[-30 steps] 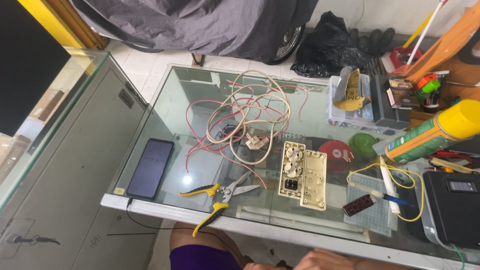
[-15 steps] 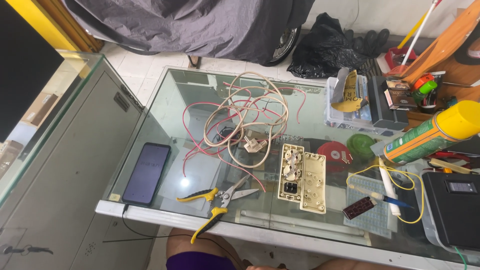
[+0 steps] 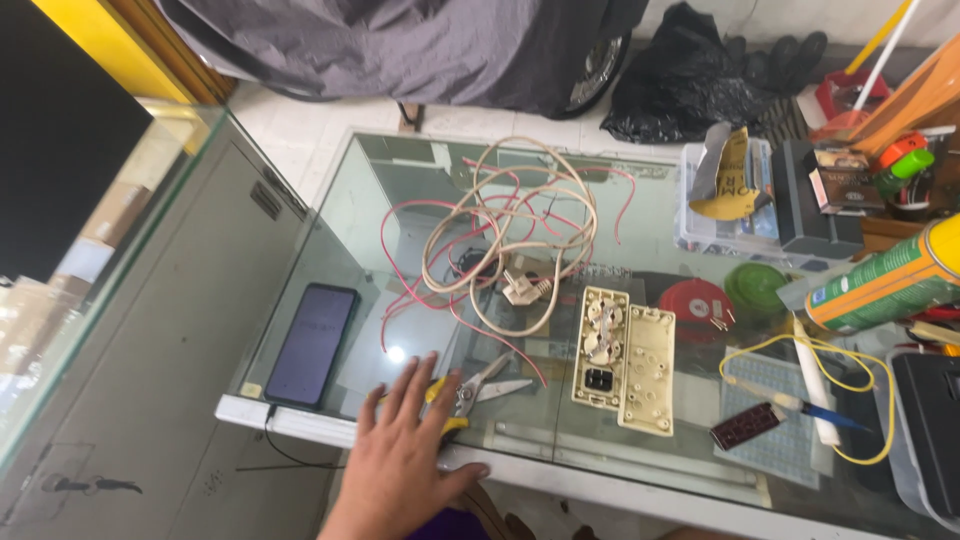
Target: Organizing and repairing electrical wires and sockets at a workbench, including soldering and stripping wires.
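The left hand (image 3: 405,455) lies flat with open fingers on the yellow-handled pliers (image 3: 470,388) at the front edge of the glass surface (image 3: 400,190), reaching and not yet gripping. Next the fingers must close around the handles. One phone (image 3: 312,343), one cable coil (image 3: 510,235), two socket halves (image 3: 625,360). The right hand is out of view.

The left hand (image 3: 405,455) hides the yellow handles of the pliers (image 3: 480,385).

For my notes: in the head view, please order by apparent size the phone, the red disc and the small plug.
1. phone
2. red disc
3. small plug
The phone lies nearer the camera, which slightly exaggerates it.
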